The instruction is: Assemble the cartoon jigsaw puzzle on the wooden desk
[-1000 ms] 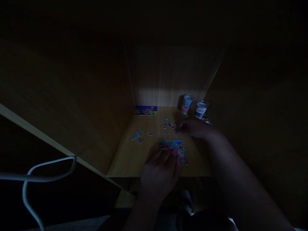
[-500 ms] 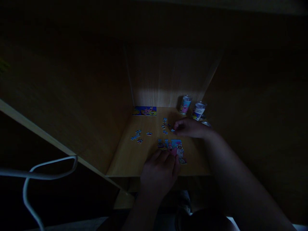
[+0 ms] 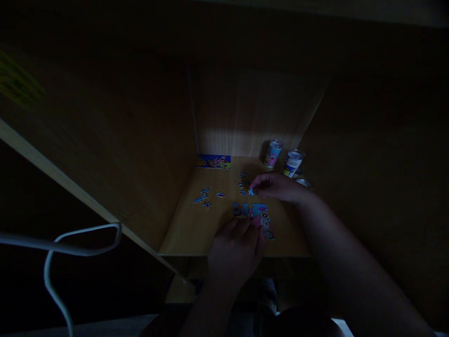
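My right hand (image 3: pixel 271 186) pinches a small light-blue jigsaw puzzle piece (image 3: pixel 251 192) between thumb and fingertips, just above the wooden shelf. My left hand (image 3: pixel 235 248) rests palm down over the near left part of a partly joined jigsaw puzzle (image 3: pixel 264 217), its fingers laid on the pieces and the thumb apart at the side. Pink, blue and yellow cartoon figures show on the uncovered part. A short column of loose pieces (image 3: pixel 242 185) lies beyond the puzzle, left of my right hand. More loose pieces (image 3: pixel 202 195) are scattered to the left.
At the back right stand two clear-lidded cartoon cans, one pink and blue (image 3: pixel 272 154), one white-labelled (image 3: pixel 293 163). Round lids (image 3: pixel 303 182) lie beside them. A blue cartoon picture strip (image 3: pixel 213 161) is at the back left. Wooden walls enclose the shelf; a white cable (image 3: pixel 84 252) loops at lower left.
My right hand has lifted the blue piece slightly, and more of it shows at the fingertips. My left hand stays on the puzzle. The whole view has shifted a little.
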Demonstrator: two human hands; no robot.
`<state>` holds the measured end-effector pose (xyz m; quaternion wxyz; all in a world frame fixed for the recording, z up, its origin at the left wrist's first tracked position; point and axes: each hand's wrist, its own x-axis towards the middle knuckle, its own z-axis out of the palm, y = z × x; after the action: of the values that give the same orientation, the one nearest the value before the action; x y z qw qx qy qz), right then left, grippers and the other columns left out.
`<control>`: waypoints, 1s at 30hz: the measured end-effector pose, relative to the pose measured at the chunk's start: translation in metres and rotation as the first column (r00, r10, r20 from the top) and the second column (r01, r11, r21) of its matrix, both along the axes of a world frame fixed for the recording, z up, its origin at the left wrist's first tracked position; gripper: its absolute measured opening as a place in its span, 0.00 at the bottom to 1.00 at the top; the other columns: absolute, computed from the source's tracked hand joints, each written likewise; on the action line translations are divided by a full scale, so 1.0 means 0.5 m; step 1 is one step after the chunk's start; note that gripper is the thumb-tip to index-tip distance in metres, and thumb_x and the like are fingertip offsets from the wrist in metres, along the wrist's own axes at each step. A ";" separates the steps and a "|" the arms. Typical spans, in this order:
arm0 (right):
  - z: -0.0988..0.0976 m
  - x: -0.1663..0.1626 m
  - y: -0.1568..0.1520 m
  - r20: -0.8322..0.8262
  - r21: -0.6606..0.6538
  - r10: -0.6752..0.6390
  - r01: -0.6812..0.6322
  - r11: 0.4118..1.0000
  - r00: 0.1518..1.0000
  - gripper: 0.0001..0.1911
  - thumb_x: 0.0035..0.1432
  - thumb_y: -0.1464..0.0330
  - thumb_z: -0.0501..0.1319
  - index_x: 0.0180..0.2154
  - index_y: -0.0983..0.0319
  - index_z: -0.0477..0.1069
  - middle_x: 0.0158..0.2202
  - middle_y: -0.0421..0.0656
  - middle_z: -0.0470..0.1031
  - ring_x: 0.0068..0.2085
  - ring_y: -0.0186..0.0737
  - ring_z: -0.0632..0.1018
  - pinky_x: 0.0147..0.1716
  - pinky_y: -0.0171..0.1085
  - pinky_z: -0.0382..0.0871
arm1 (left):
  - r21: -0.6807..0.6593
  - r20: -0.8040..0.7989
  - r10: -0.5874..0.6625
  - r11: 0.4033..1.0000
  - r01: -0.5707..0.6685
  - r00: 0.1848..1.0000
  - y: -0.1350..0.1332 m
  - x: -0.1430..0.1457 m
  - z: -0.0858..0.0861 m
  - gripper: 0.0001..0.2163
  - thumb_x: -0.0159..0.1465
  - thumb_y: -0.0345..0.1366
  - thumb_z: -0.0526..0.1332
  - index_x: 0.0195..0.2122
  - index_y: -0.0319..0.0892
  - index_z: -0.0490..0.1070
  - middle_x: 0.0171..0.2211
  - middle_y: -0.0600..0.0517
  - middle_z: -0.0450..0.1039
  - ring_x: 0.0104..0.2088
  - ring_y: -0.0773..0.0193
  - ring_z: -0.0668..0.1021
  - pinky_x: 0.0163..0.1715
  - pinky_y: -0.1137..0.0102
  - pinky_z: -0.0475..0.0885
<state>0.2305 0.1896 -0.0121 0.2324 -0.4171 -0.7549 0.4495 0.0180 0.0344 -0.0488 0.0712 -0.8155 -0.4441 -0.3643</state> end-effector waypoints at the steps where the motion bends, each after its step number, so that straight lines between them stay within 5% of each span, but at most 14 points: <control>1: 0.000 0.000 0.000 0.040 0.013 0.016 -0.016 1.000 0.999 0.13 0.57 0.61 0.70 0.43 0.59 0.81 0.40 0.41 0.83 0.39 0.40 0.79 0.43 0.40 0.72 | -0.001 0.000 -0.001 1.000 0.001 1.000 0.000 0.000 0.000 0.08 0.72 0.32 0.64 0.33 0.43 0.75 0.35 0.50 0.80 0.36 0.56 0.82 0.35 0.60 0.74; 18: 0.011 -0.010 -0.012 0.148 -0.032 0.174 -0.171 0.985 0.974 0.14 0.60 0.57 0.70 0.43 0.59 0.82 0.42 0.42 0.85 0.43 0.42 0.82 0.47 0.42 0.75 | -0.030 -0.020 0.004 1.000 -0.005 1.000 0.003 0.002 -0.003 0.09 0.73 0.32 0.62 0.33 0.43 0.75 0.33 0.51 0.78 0.36 0.56 0.81 0.36 0.60 0.74; 30: -0.002 -0.010 -0.006 0.171 -0.016 0.151 -0.151 0.988 0.974 0.13 0.59 0.58 0.71 0.42 0.59 0.81 0.40 0.41 0.84 0.42 0.41 0.81 0.44 0.40 0.75 | -0.021 -0.003 0.009 1.000 -0.009 1.000 0.002 0.002 0.000 0.07 0.72 0.31 0.63 0.34 0.44 0.75 0.34 0.51 0.79 0.37 0.56 0.81 0.36 0.60 0.74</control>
<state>0.2255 0.1863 -0.0131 0.1311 -0.3960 -0.8010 0.4293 0.0191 0.0356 -0.0488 0.0648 -0.8147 -0.4515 -0.3580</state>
